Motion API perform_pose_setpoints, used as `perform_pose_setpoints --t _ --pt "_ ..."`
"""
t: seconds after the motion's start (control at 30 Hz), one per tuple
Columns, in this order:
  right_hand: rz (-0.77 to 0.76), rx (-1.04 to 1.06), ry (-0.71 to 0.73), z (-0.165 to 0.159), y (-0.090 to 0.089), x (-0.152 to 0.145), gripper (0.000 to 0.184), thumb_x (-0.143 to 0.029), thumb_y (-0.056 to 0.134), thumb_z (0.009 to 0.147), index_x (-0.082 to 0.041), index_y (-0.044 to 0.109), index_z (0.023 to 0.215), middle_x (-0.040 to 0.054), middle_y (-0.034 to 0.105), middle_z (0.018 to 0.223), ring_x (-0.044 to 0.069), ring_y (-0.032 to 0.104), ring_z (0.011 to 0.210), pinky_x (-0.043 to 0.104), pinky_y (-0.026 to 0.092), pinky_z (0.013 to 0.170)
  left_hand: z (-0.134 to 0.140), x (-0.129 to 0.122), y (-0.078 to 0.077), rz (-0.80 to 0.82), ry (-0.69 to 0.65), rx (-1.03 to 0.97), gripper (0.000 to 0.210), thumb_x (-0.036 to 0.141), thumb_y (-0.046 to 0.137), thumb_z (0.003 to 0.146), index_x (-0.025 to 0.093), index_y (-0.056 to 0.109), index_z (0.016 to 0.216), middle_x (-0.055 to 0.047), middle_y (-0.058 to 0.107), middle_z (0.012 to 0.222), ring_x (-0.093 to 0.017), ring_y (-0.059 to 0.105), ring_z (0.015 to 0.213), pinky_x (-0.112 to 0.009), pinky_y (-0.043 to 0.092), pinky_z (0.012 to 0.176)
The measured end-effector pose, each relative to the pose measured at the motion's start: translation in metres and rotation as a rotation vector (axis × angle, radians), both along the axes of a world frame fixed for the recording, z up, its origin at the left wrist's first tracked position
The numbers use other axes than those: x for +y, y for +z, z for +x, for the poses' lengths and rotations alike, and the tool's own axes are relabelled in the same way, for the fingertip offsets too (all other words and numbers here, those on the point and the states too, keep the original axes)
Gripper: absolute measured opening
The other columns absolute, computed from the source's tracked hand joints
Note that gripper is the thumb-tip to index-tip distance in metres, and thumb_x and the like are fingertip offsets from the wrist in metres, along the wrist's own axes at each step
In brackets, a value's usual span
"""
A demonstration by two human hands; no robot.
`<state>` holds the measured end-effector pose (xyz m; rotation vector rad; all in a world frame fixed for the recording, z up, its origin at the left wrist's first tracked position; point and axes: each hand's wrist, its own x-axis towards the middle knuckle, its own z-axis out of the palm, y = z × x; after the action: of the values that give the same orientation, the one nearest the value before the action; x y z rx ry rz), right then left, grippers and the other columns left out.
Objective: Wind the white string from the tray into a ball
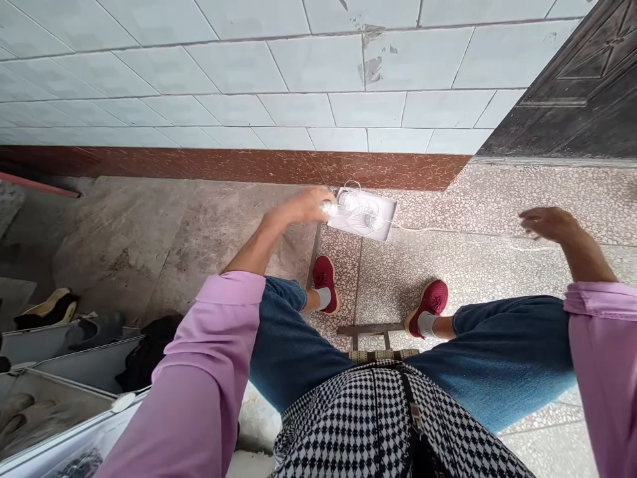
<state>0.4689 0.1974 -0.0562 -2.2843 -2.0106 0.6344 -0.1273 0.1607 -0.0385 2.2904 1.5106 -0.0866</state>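
My left hand (312, 204) is closed around a small whitish bundle (329, 208) at the left rim of a shallow white tray (389, 229). The bundle is blurred, and its exact kind does not show. Coils of thin white cord (349, 200) lie in the tray, and a loop stands up over its back edge. From the tray a strand of white cord (421, 230) runs right along the floor towards my right hand (550, 224). That hand hovers well to the right with curled fingers; whatever they hold is too small to make out.
A tiled wall (298, 66) with a brown skirting (249, 166) rises behind the tray. At the right stands a dark door (592, 99). Red shoes (326, 285) rest on the speckled floor, near a low stool (371, 330). Compartments with shoes (47, 309) fill the lower left.
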Motion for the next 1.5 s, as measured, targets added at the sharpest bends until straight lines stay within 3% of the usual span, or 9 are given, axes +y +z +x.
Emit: perform_pose_setpoints --t 0.1,0.2,0.3,0.4,0.6,0.83,1.1,1.3,1.5 --pt "-0.021 0.164 0.106 -0.067 0.022 0.008 0.015 -0.016 0.072 0.099 -0.016 0.084 0.108 0.018 0.082 0.124 0.014 0.066 0.063 0.039 0.057 0.078 0.044 -0.003 0.015 -0.076 -0.088 -0.196 0.044 0.026 0.072 0.074 0.024 0.08 0.117 -0.006 0.077 0.116 -0.025 0.071 0.101 -0.035 0.054 0.09" --pt "-0.017 0.684 0.329 -0.149 0.037 0.002 0.028 -0.026 0.07 0.101 -0.019 0.082 0.125 0.0164 0.074 0.143 0.024 0.076 0.098 0.037 0.066 0.075 0.076 -0.007 0.035 -0.158 -0.124 -0.377 0.047 0.024 0.074 0.074 0.023 0.08 0.121 -0.006 0.078 0.116 -0.023 0.069 0.095 -0.034 0.052 0.086" --pt "-0.109 1.078 0.536 -0.215 0.041 -0.019 0.031 -0.032 0.076 0.097 -0.025 0.081 0.127 0.0115 0.073 0.144 0.029 0.073 0.117 0.037 0.07 0.075 0.092 -0.008 0.051 -0.248 -0.126 -0.553 0.049 0.026 0.077 0.076 0.021 0.079 0.124 -0.006 0.078 0.11 -0.02 0.068 0.09 -0.033 0.052 0.084" --pt "-0.264 1.206 0.617 -0.244 0.038 -0.036 0.035 -0.043 0.083 0.095 -0.023 0.079 0.123 0.0098 0.08 0.12 0.024 0.076 0.099 0.034 0.069 0.07 0.095 -0.005 0.057 -0.305 -0.109 -0.75 0.051 0.026 0.081 0.073 0.018 0.078 0.123 -0.007 0.078 0.112 -0.019 0.069 0.094 -0.032 0.053 0.085" --pt "-0.2 1.17 0.399 -0.213 0.044 -0.033 0.04 -0.059 0.087 0.093 -0.021 0.076 0.092 -0.0005 0.066 0.069 0.01 0.057 0.058 0.024 0.045 0.052 0.09 0.001 0.059 -0.419 -0.027 -0.99 0.047 0.031 0.091 0.07 0.016 0.078 0.114 -0.008 0.079 0.107 -0.019 0.07 0.092 -0.03 0.055 0.081" --pt "-0.247 1.106 0.494 -0.196 0.051 -0.025 0.041 -0.062 0.091 0.086 -0.022 0.08 0.088 -0.0011 0.066 0.066 0.01 0.055 0.057 0.024 0.04 0.049 0.104 -0.005 0.061 -0.4 0.162 -1.207 0.05 0.042 0.09 0.073 0.02 0.071 0.114 -0.007 0.075 0.105 -0.022 0.073 0.096 -0.037 0.06 0.085" --pt "-0.362 1.117 0.592 -0.232 0.052 -0.048 0.041 -0.06 0.08 0.097 -0.021 0.07 0.087 0.0027 0.075 0.075 0.012 0.061 0.055 0.024 0.042 0.044 0.135 0.004 0.024 -0.292 0.383 -1.233 0.045 0.045 0.081 0.085 0.022 0.063 0.119 -0.007 0.075 0.116 -0.018 0.071 0.099 -0.029 0.058 0.078" --pt "-0.029 1.032 0.622 -0.223 0.078 -0.049 0.054 -0.074 0.075 0.096 -0.024 0.07 0.077 0.0001 0.058 0.066 0.013 0.048 0.06 0.03 0.039 0.053 0.15 0.005 0.005 0.023 0.296 -1.059 0.041 0.011 0.079 0.068 0.019 0.067 0.106 -0.006 0.074 0.115 -0.02 0.068 0.106 -0.036 0.055 0.093" --pt "0.232 0.952 0.382 -0.194 0.083 -0.026 0.052 -0.08 0.071 0.095 -0.03 0.071 0.081 0.0031 0.047 0.063 0.021 0.044 0.065 0.039 0.041 0.053 0.155 -0.005 0.013 -0.459 0.23 -1.23 0.048 0.021 0.078 0.073 0.022 0.071 0.121 -0.005 0.076 0.107 -0.017 0.069 0.092 -0.034 0.055 0.084"
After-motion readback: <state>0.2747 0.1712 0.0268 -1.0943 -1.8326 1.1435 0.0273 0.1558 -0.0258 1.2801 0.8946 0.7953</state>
